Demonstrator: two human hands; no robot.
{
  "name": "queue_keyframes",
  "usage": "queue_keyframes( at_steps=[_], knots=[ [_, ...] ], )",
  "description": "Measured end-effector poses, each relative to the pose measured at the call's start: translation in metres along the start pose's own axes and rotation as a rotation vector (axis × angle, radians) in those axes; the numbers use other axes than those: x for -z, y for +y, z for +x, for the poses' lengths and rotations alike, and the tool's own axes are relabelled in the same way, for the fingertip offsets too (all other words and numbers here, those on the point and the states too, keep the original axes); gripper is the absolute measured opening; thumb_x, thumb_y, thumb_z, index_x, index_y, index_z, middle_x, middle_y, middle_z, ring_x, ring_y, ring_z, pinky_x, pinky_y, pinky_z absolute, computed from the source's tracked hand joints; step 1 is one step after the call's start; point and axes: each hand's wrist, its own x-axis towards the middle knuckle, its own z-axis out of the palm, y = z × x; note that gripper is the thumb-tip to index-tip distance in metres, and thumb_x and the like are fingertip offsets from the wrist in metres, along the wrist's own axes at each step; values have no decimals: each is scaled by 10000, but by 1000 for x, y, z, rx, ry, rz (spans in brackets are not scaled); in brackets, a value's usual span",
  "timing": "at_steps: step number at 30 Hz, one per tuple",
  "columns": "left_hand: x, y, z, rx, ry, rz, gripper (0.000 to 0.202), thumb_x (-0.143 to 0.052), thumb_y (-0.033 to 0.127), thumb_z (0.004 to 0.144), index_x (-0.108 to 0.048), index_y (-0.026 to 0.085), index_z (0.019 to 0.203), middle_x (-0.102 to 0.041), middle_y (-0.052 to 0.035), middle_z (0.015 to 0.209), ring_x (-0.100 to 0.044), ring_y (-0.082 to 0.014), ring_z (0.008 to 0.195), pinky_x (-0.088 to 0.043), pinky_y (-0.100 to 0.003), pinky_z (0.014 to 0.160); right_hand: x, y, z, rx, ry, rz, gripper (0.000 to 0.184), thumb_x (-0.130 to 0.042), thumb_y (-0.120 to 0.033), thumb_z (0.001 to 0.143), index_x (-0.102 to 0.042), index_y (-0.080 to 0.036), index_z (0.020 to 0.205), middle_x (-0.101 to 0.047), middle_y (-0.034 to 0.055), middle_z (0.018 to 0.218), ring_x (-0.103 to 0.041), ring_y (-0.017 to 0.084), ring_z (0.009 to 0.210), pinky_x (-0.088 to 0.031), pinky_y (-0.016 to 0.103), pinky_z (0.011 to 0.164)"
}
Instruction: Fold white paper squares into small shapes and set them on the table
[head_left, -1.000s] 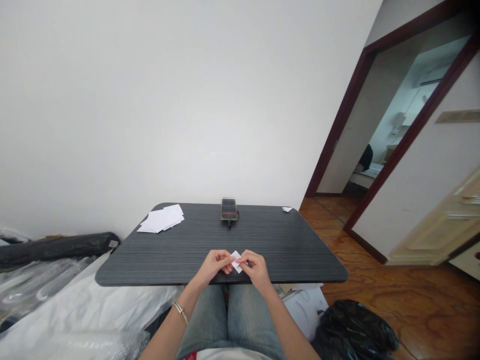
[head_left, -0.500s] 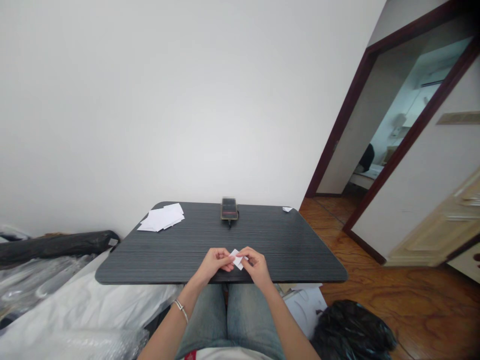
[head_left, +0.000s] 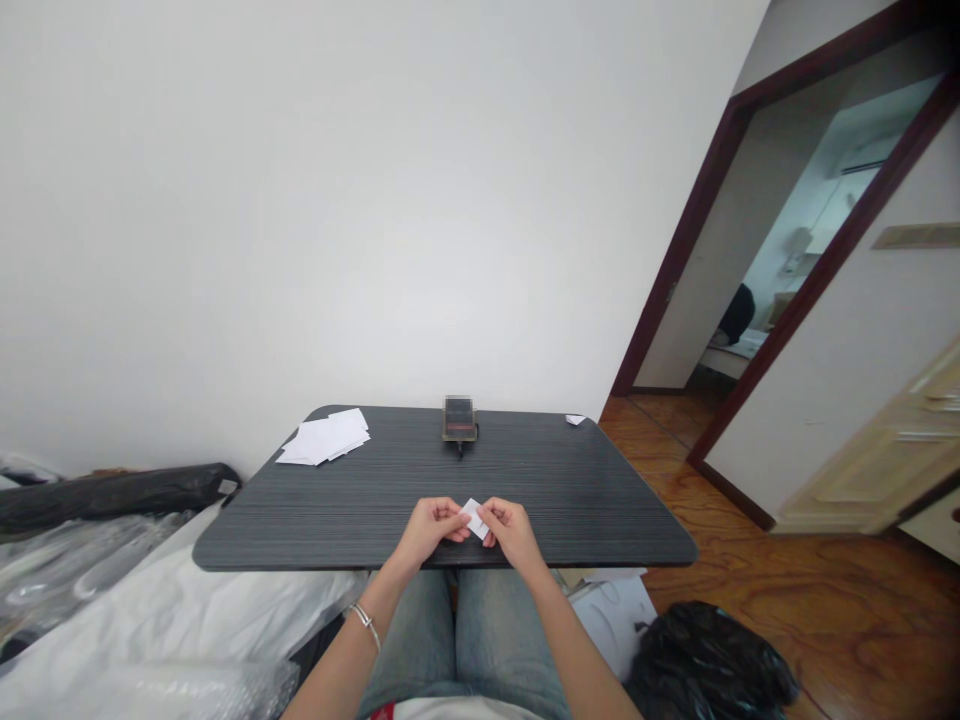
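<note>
White paper slip was pinched between the fingers of the left hand and right hand, just above the dark counter; a loosened pinch could have dropped or creased it

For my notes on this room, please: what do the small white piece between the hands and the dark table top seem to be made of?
The small white piece looks like thin, matte paper, judging by its flat, plain sheet form. The dark table top seems to be laminate with a fine grey streaked grain and a soft sheen; real wood veneer cannot be excluded.
</note>
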Motion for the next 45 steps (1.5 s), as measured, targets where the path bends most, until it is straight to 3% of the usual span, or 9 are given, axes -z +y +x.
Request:
queue_keyframes(
  at_steps=[13,19,24,45],
  knots=[
    [-3,5,-3,-7,78,4,269,-711,335,566,-617,92,633,-650,-28,504,-598,-113,463,-482,-194,480,4,-2,4,-73,-49,110,279,-636,-403,651,-611,-126,624,-577,-20,442,-499,85,350,-409,183,364],
    [-4,8,-4,-13,115,-51,327,-610,414,667,-597,90,620,-655,-49,537,-600,-108,470,-491,-190,484,3,-1,5,-81,-16,156,268,-666,-392,617,-614,-129,606,-596,-15,464,-530,95,382,-443,197,401],
    [-4,6,-2,-12,76,-28,286,-708,341,570,-597,93,658,-648,-32,520,-599,-111,472,-480,-180,468,2,0,6,-86,1,180,277,-672,-399,607,-614,-128,613,-606,-9,479,-535,96,387,-448,198,405],
    [-3,7,-4,-38,-2,-9,285,-668,367,619,-567,100,617,-633,-30,524,-574,-97,468,-461,-190,490,2,-1,4,-60,-19,176,265,-677,-374,611,-575,-131,580,-584,-22,441,-504,83,351,-415,187,376]
  ],
)
